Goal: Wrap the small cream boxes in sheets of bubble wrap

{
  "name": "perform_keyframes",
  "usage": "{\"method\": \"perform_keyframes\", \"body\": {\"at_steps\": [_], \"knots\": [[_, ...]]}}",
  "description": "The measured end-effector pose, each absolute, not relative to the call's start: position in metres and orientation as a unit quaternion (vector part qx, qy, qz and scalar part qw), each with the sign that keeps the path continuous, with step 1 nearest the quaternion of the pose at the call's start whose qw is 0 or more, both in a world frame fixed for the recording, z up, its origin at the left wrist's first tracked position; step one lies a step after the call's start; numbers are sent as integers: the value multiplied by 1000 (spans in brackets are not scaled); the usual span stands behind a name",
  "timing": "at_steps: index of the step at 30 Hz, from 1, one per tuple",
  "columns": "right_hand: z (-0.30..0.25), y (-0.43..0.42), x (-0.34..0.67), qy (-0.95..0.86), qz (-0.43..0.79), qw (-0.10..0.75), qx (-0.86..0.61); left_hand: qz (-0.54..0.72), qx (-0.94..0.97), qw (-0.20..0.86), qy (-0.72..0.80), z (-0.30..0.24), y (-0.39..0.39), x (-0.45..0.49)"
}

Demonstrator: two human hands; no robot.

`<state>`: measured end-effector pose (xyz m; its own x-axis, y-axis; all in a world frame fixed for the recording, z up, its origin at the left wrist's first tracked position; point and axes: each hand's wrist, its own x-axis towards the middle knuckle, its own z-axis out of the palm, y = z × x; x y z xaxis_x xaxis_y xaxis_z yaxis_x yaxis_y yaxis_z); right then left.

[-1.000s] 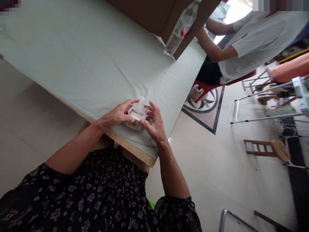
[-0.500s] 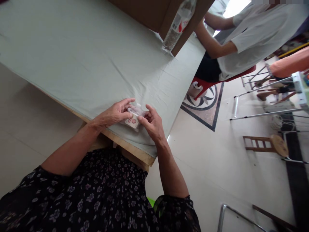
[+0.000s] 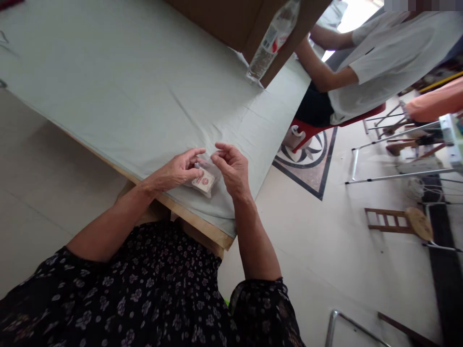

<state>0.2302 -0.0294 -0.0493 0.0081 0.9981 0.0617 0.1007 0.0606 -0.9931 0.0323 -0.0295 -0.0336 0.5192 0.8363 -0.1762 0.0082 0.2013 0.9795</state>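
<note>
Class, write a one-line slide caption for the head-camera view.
Left hand holds a small red-printed packet at the edge of the cloth-covered table; right hand hovers beside it, fingers curled.

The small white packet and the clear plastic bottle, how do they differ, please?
The small white packet with red print lies flat by the table's near edge, touching the left hand; the clear plastic bottle stands far off by the brown cardboard box, untouched. Packet opaque, bottle see-through. Both show red print.

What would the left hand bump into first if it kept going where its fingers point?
Most likely the right hand, whose curled fingers sit just ahead of the left hand, near the small packet. Depth is hard to judge.
</note>
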Motion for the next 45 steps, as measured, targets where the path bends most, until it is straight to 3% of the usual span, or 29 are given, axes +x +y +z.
{"method": "perform_keyframes", "body": {"at_steps": [6, 16, 20, 26, 35, 45], "knots": [[-39, -46, 225, -600, 354, 489, -525, 353, 600, 589, 410, -43, -35, 36], [-41, -80, 218, -738, 168, 386, -527, 406, 674, 451, 422, -56, -44, 46], [-41, -92, 221, -753, 179, 375, -510, 398, 681, 429, 440, -57, -44, 45], [-38, -100, 245, -680, 186, 467, -534, 374, 661, 462, 457, -49, -46, 24], [-64, -66, 268, -728, 347, 321, -496, 285, 771, 402, 402, -44, -41, 1], [-62, -55, 254, -732, 289, 385, -482, 308, 784, 358, 402, -46, -33, 24]]}}
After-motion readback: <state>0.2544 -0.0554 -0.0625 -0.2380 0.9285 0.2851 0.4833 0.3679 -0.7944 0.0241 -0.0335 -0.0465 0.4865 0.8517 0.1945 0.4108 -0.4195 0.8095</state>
